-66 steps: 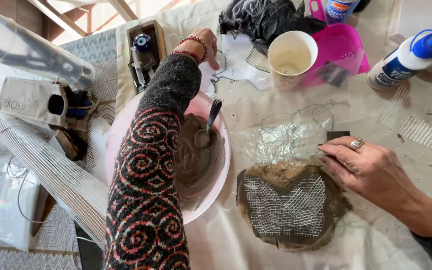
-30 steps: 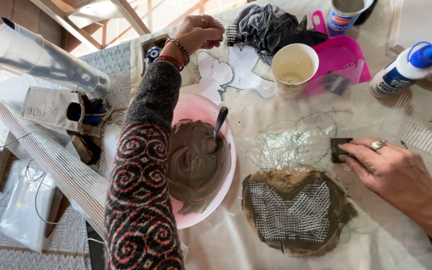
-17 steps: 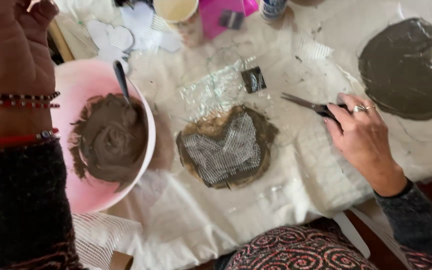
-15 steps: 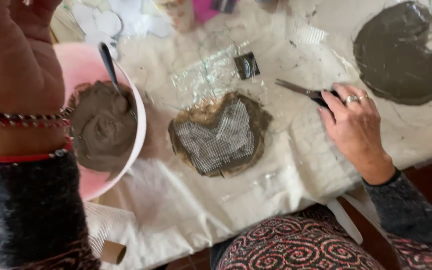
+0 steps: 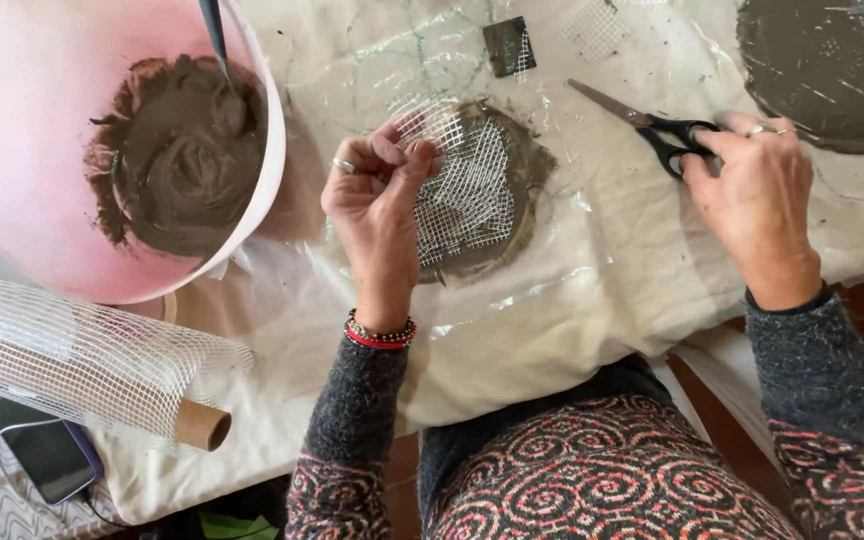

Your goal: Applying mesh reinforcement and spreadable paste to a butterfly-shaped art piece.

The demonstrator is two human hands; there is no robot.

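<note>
At centre frame the left hand (image 5: 377,200) now pinches the mesh (image 5: 457,180) over the clay patch (image 5: 522,160), having come from the far side, while the right hand (image 5: 752,190) closes on the scissors (image 5: 652,128), upper right.

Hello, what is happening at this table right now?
A person sits at a table covered with a white sheet. The left hand pinches the edge of a white mesh piece lying on a grey paste patch. The right hand rests on black-handled scissors, flat on the sheet. A pink bowl of grey paste and a mesh roll sit to the left.
</note>
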